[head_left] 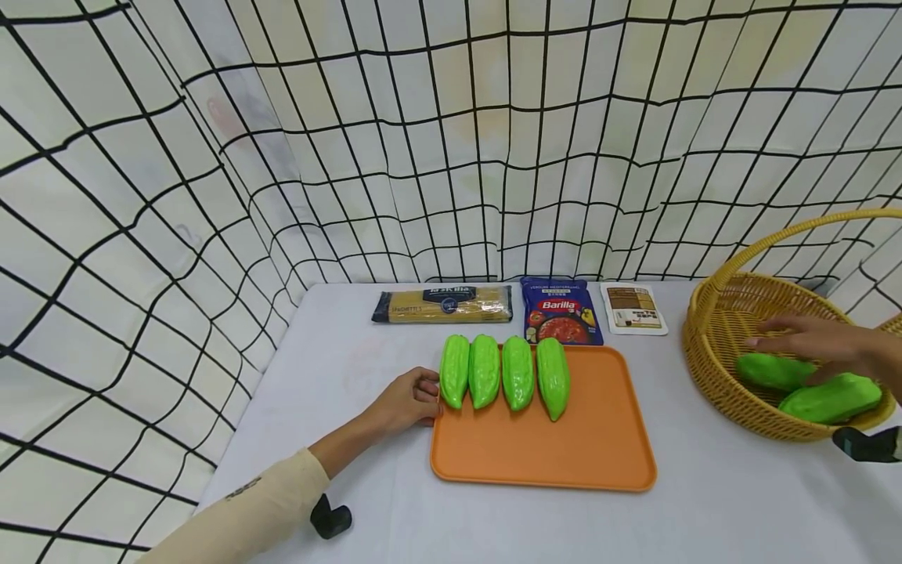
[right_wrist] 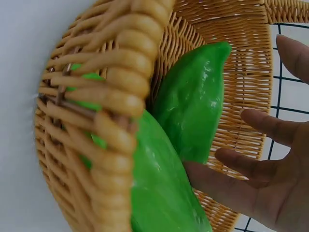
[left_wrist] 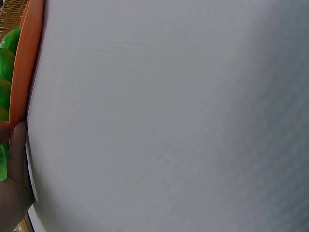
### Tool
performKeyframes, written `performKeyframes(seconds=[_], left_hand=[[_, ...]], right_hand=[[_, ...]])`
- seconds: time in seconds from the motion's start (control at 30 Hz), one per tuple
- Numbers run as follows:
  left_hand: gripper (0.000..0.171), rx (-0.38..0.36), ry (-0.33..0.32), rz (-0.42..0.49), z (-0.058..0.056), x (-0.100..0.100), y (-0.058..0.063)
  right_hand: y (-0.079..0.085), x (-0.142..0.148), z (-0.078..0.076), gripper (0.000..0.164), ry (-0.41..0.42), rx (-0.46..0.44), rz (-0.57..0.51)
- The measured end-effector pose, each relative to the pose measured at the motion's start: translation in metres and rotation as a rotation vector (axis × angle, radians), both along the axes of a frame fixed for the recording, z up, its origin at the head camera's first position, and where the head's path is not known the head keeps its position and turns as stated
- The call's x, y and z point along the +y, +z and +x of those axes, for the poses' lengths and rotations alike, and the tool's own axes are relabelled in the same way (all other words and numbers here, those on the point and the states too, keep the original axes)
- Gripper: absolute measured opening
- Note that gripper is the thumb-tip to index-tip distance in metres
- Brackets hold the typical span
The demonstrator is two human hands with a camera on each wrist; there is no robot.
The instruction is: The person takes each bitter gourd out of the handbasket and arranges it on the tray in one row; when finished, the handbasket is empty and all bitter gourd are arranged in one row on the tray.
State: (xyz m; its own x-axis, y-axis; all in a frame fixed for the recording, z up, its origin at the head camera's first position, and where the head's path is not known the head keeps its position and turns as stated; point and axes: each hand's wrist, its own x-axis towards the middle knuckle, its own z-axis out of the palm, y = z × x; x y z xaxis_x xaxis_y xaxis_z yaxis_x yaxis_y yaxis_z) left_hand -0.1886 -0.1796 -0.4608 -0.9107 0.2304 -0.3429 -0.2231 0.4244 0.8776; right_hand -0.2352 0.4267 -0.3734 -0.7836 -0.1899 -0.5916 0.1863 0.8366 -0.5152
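Note:
At the left edge of the orange tray (head_left: pixel 543 450), my left hand (head_left: pixel 407 399) grips the rim. In the left wrist view, fingers of that hand (left_wrist: pixel 17 159) lie at the tray edge (left_wrist: pixel 26 63). Several bright green, ridged bitter melons (head_left: pixel 517 374) lie side by side along the tray's far left part. My right hand (head_left: pixel 820 345) is inside the wicker basket (head_left: pixel 712 368), above two more bitter melons (head_left: pixel 835 398). Its fingers are spread in the right wrist view, one touching or very close to a bitter melon (right_wrist: pixel 161 179); another bitter melon (right_wrist: pixel 193 104) lies beyond it.
Behind the tray lie a spaghetti pack (head_left: pixel 451 305), a blue Barilla pouch (head_left: pixel 561 312) and a white and brown packet (head_left: pixel 633 308). The basket's handle (head_left: pixel 775 239) arches over its opening. Black netting over white cloth (head_left: pixel 451 157) borders the table's back and left.

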Motion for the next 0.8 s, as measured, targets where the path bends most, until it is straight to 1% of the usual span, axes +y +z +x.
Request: performKeyframes(seconds=[0.07,0.17,0.37,0.5,0.67,0.8], left_hand=[[0.059,-0.003,0.001,0.0,0.0,0.0,-0.001],[0.059,-0.003,0.002,-0.001,0.0,0.001,-0.001],[0.06,0.004,-0.004,-0.011,0.0,0.001,0.001],[0.06,0.005,-0.008,-0.011,0.0,0.001,0.002],[0.059,0.001,0.002,-0.015,0.001,0.001,0.004],[0.059,0.005,-0.004,-0.019,0.002,0.001,0.004]], right_hand=[[0.0,-0.002,-0.001,0.095,0.009,-0.001,0.0],[-0.002,-0.005,-0.004,0.093,0.033,0.03,-0.005],[-0.003,-0.014,-0.006,0.085,0.068,0.21,0.018],[-0.006,-0.018,-0.008,0.077,0.087,0.299,0.008],[-0.009,-0.019,-0.013,0.069,0.105,0.349,-0.028],[-0.008,-0.018,-0.017,0.066,0.112,0.354,-0.069]])
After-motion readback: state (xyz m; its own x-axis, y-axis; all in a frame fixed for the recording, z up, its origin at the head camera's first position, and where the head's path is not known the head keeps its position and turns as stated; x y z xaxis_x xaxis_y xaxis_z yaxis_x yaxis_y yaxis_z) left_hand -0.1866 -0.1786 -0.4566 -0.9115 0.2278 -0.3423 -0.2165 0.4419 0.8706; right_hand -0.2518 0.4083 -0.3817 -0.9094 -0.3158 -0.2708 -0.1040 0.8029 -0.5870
